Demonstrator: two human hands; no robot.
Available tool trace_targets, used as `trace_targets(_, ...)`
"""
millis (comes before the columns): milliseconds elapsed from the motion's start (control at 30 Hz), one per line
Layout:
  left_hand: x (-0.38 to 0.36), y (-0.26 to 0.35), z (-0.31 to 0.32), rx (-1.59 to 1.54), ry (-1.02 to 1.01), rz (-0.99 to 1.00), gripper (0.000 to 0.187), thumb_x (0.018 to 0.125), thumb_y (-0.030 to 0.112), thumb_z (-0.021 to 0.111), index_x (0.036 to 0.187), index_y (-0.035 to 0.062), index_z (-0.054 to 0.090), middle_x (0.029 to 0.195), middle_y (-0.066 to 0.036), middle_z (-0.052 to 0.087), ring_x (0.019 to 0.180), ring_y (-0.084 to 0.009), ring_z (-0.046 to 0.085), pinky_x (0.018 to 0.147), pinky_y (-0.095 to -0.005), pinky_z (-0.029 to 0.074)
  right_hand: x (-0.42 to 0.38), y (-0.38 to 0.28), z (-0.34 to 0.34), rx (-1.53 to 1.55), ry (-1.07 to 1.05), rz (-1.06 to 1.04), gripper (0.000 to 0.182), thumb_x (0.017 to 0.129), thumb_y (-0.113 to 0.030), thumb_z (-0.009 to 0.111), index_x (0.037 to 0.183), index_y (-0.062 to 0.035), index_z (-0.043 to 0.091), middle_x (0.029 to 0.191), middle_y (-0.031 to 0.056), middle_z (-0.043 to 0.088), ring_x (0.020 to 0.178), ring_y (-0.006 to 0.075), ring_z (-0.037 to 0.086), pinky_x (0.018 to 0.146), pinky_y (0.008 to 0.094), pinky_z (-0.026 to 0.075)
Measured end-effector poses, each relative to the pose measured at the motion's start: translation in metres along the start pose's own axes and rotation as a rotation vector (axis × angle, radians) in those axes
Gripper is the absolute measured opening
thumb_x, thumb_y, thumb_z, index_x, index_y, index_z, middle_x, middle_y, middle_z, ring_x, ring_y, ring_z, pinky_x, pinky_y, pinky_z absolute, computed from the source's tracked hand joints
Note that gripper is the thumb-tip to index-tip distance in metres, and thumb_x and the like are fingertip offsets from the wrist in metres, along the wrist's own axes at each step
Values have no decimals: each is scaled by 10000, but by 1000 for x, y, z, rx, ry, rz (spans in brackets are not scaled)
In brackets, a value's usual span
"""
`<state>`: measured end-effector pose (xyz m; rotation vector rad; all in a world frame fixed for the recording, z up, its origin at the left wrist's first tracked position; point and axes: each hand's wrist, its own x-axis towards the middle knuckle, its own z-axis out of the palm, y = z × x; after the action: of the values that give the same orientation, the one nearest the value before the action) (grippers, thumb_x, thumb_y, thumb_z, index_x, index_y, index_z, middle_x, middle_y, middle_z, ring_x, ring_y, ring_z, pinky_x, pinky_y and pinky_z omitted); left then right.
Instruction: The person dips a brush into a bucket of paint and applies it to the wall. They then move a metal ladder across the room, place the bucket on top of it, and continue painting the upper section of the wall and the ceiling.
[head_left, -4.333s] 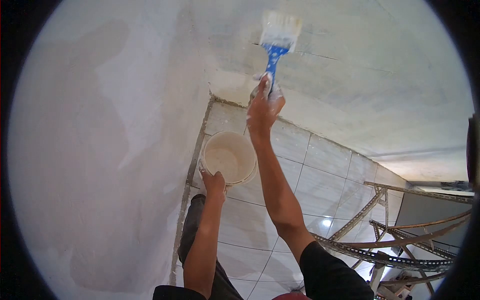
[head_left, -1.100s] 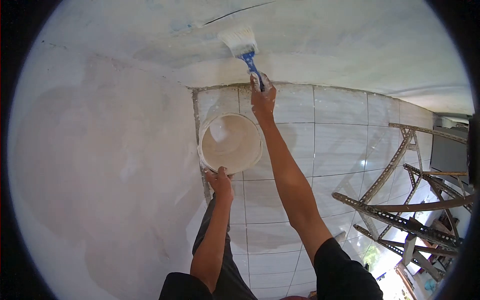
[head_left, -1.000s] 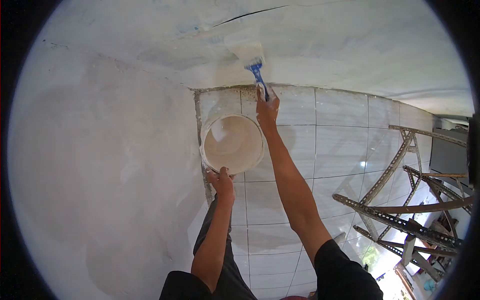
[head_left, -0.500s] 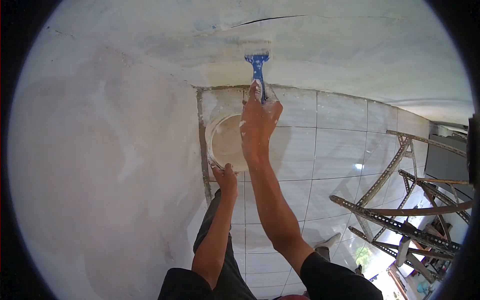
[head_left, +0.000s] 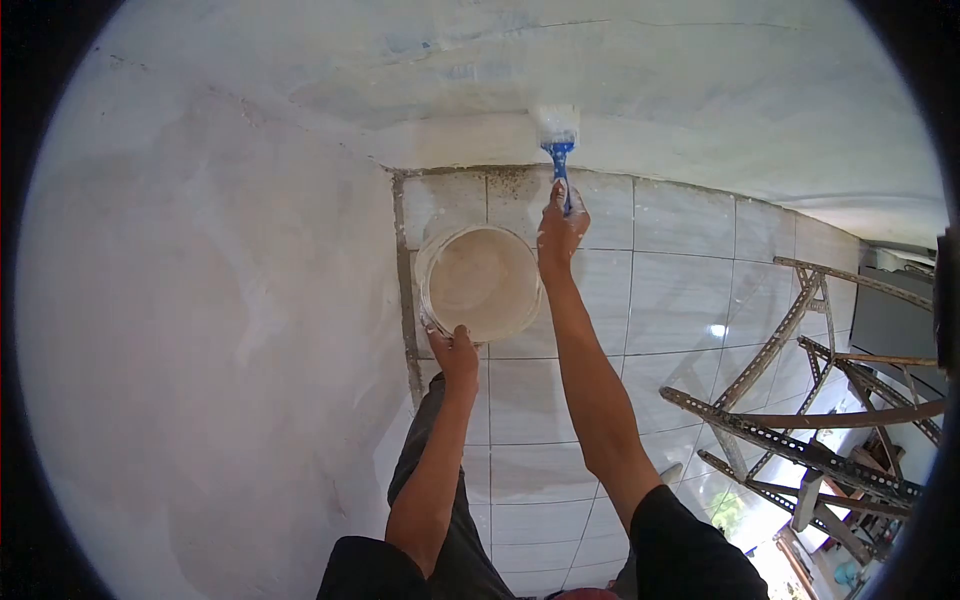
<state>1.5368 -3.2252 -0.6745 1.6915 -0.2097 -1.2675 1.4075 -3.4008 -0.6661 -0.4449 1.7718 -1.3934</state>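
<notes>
The left hand point(head_left: 458, 352) grips the near rim of the paint bucket point(head_left: 479, 282); the load is likely heavy and sloshing, so hold it level. The right hand point(head_left: 560, 228) is closed around the blue handle of the paintbrush point(head_left: 557, 140): light, rigid, slippery with paint. Soft bristles press the far wall point(head_left: 650, 90) above the tiled floor point(head_left: 660, 300).

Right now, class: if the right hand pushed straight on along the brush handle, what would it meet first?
The right hand points up along the blue brush, whose bristles already seem to touch the pale wall above the tiled floor. So it would likely meet that wall first, though depth is uncertain.
</notes>
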Motion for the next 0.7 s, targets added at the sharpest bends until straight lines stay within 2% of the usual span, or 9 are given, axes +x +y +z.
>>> trace_targets(100,-7,7,8,-45,-4,-46,492,784,-21,447,1253,-8,300,1138,-148,470,968,-202,531,743,-297,495,4,-1,-18,-138,41,-53,271,872,-268,573,716,-49,541,500,-48,387,420,33,319,369,225,227)
trace_targets(167,0,-7,5,-27,-12,3,480,780,-24,447,1241,-17,312,1134,-149,473,968,-201,529,742,-291,492,20,7,-22,-209,122,51,259,872,-245,572,737,-24,561,506,-48,394,419,30,323,362,219,210)
trace_targets(300,3,-22,10,-77,-14,96,471,773,-30,445,1227,-38,321,1131,-150,476,979,-202,519,772,-288,478,-23,-115,-29,-88,17,163,241,878,-229,562,802,-1,585,506,-58,364,416,28,302,364,207,203)
trace_targets(400,-4,-10,14,31,-23,80,489,773,-30,445,1244,-36,314,1142,-155,475,1010,-207,507,819,-294,457,-50,-145,-44,74,-133,-19,211,883,-214,557,840,-9,587,514,-70,332,410,29,277,361,206,204)
trace_targets(500,-7,2,16,-40,-46,8,487,772,-27,452,1241,-40,322,1144,-156,481,1016,-205,506,835,-290,437,-63,-138,-48,48,-113,-119,224,889,-194,545,830,13,606,533,-53,395,444,28,324,392,214,270)
trace_targets(567,0,-4,13,-54,-38,43,484,771,-26,455,1236,-48,324,1150,-163,476,1015,-210,506,842,-295,432,-63,-101,-40,351,-90,-86,202,884,-189,556,850,2,612,552,-49,391,457,24,329,393,202,267)
trace_targets(600,5,-7,10,-65,-32,78,482,770,-25,459,1232,-56,327,1157,-170,470,1015,-214,506,849,-299,426,-60,-88,-35,425,-181,-162,194,873,-178,572,838,10,606,600,-34,444,495,45,362,427,212,305)
trace_targets(633,9,-10,6,-64,-25,79,482,770,-25,459,1232,-56,327,1157,-170,470,1015,-214,506,849,-299,426,-53,-71,-24,427,-186,-156,194,873,-178,572,838,10,606,600,-34,444,495,45,362,427,212,305)
trace_targets(700,19,-15,1,104,23,62,480,767,-29,454,1226,-78,324,1178,-191,451,1047,-237,487,904,-324,389,-32,-37,7,110,-195,-291,208,863,-181,583,839,24,601,655,-15,495,546,74,394,481,239,340)
